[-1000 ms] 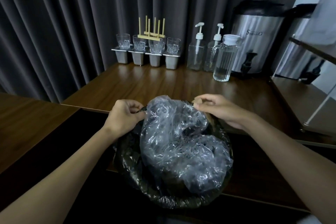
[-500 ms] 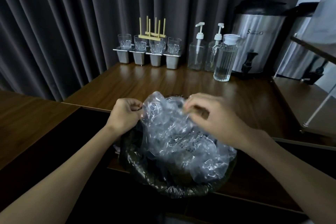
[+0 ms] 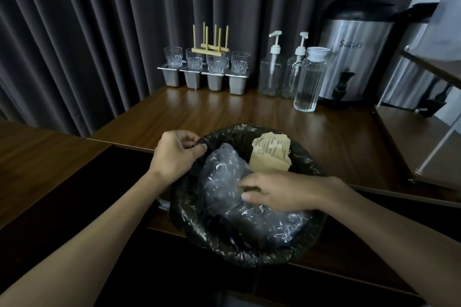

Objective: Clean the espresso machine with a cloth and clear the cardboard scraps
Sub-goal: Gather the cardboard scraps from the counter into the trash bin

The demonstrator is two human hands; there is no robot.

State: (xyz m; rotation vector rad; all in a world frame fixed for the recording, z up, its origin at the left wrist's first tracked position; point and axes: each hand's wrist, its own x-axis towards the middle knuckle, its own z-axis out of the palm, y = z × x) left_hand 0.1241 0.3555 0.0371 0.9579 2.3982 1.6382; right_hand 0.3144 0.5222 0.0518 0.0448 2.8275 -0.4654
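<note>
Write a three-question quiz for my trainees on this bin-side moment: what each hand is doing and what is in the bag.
1. True or false: the left hand pinches the rim of the black bin bag.
2. What does the right hand press on? A) the water jug B) the clear crumpled plastic C) a glass
3. Fill in: the cardboard scrap lies inside the bag at its ____ side, beyond the clear crumpled plastic.

Key: 1 true; 2 B; 3 far. The water jug and the four glasses stand untouched at the back of the counter.
</note>
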